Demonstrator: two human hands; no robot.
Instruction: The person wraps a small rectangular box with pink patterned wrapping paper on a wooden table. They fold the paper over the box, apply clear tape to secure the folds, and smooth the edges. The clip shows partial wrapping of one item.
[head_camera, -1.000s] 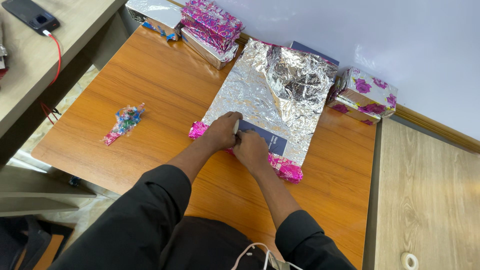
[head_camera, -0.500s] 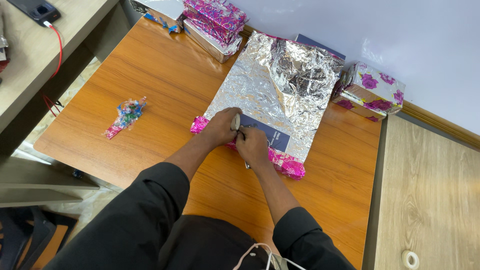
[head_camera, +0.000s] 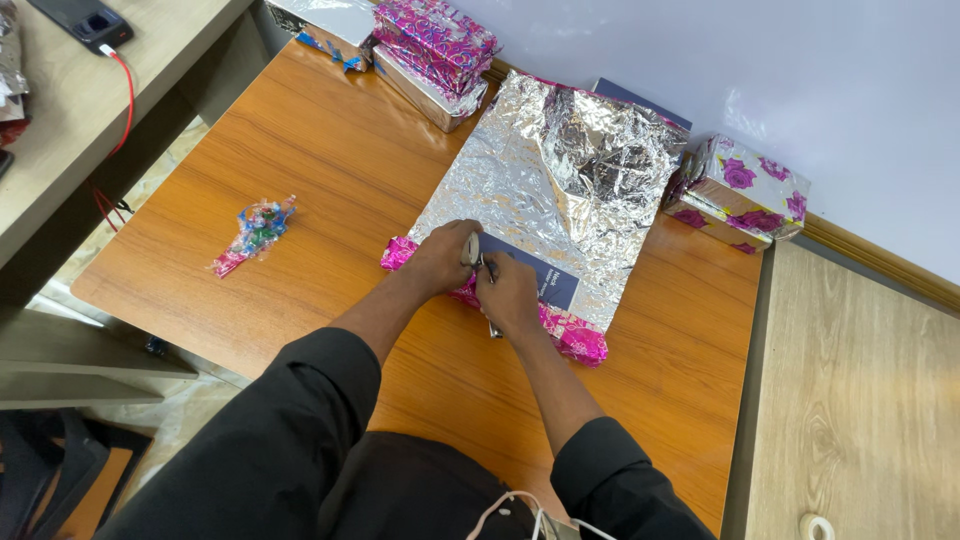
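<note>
Hands meet at the centre of the head view, over the near edge of a silver wrapping sheet (head_camera: 520, 190) spread on the orange table (head_camera: 330, 170). Left hand (head_camera: 443, 258) is curled around a small roll of tape (head_camera: 471, 248); right hand (head_camera: 508, 293) grips a thin metal tool beside a dark blue box (head_camera: 535, 277). Wrapped boxes (head_camera: 745, 190) sit right of centre; a crumpled wrapper (head_camera: 255, 230) lies at left.
</note>
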